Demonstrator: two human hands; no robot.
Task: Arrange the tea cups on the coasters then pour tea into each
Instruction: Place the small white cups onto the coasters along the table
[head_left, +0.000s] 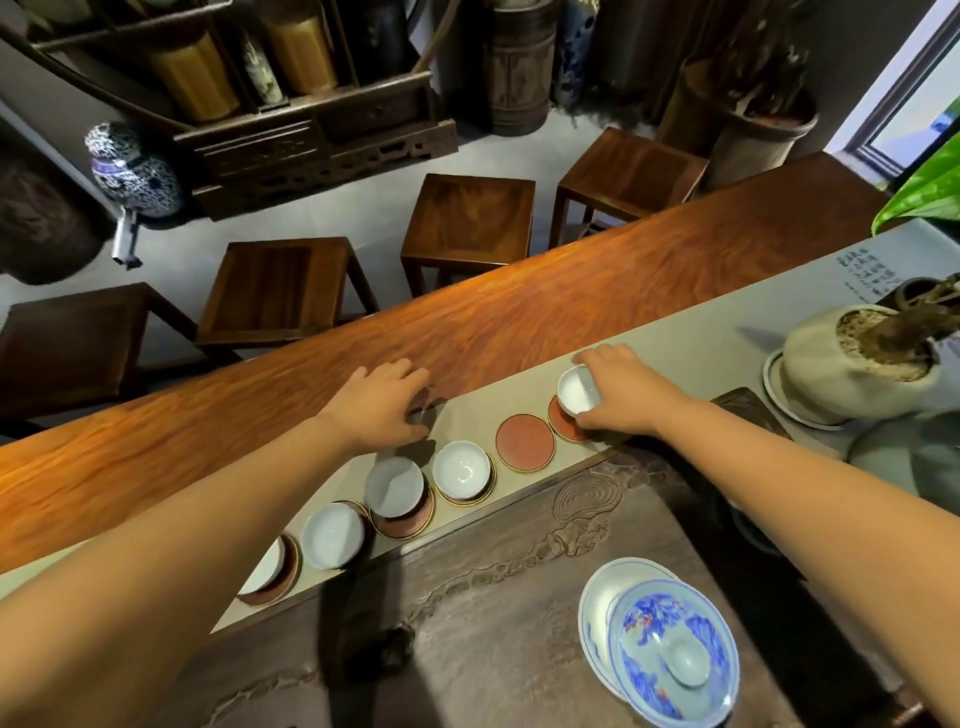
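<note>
R hand (621, 392) grips a white cup (578, 391), thumb & fingers curled round its rim, cup sitting on the far-right coaster (563, 423) of the row. L hand (387, 402) rests on the table (311, 374) by the runner's (675, 332) far edge, fingers curled down; can't tell if it holds anything. Next coaster (524, 441) to the left is bare, red. Four more cups w/ coasters under them run left along the runner: cup 2 (462, 470), cup 3 (395, 487), cup 4 (332, 535), cup 5 (265, 569), partly hidden by the L arm. Gaiwan (670, 660), blue & white w/ lid on, stands on the dark carved tray (493, 597) at the near edge. Potted plant (862, 358) at the table's right end.
</note>
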